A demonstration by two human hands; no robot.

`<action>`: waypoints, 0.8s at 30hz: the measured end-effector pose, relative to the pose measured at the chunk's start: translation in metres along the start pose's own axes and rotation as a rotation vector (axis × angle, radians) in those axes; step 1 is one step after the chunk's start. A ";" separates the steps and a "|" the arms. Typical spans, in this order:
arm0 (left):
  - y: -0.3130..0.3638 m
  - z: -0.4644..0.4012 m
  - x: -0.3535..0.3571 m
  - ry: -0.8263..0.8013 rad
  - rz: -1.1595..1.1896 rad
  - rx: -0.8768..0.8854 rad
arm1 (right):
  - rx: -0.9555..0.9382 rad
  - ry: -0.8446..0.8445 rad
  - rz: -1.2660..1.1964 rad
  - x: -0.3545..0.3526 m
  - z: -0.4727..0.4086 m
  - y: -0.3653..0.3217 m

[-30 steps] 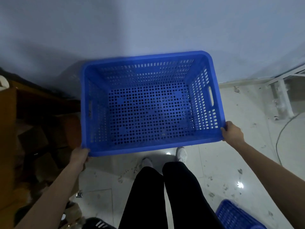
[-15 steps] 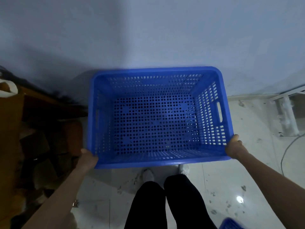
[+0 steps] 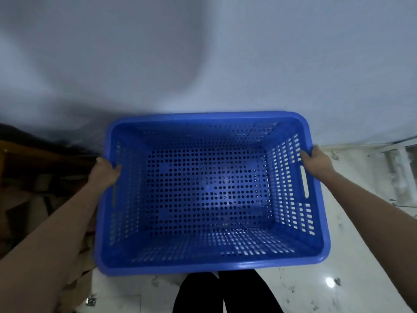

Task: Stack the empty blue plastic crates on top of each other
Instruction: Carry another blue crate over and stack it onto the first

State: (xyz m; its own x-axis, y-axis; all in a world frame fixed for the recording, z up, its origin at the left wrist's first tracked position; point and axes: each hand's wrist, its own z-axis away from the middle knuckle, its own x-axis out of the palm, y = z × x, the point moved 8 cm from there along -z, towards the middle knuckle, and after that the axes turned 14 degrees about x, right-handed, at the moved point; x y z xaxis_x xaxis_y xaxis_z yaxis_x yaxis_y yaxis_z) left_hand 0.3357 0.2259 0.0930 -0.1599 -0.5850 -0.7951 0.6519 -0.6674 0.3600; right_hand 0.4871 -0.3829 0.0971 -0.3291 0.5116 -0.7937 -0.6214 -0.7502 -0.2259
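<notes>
Both hands' fingers (image 3: 116, 170) around crate (image 3: 239, 265) rims.

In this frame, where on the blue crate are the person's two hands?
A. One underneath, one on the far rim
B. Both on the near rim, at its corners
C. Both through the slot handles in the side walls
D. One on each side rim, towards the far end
D. The left hand grips the left rim and the right hand the right rim of the blue crate, both beyond the slot handles.
</notes>
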 end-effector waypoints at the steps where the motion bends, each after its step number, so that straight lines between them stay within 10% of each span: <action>1: 0.004 -0.010 -0.003 0.015 -0.039 0.000 | -0.032 0.031 -0.040 -0.003 -0.007 -0.011; 24: 0.077 -0.052 -0.017 -0.069 -0.235 -0.146 | -0.110 0.176 0.371 -0.019 -0.033 -0.087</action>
State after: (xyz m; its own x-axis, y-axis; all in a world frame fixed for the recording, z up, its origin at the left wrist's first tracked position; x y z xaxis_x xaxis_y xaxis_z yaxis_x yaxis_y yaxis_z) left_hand 0.4273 0.2083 0.1094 -0.3660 -0.4552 -0.8117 0.6903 -0.7177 0.0913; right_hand 0.5712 -0.3409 0.1128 -0.3836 0.1262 -0.9148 -0.4011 -0.9151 0.0420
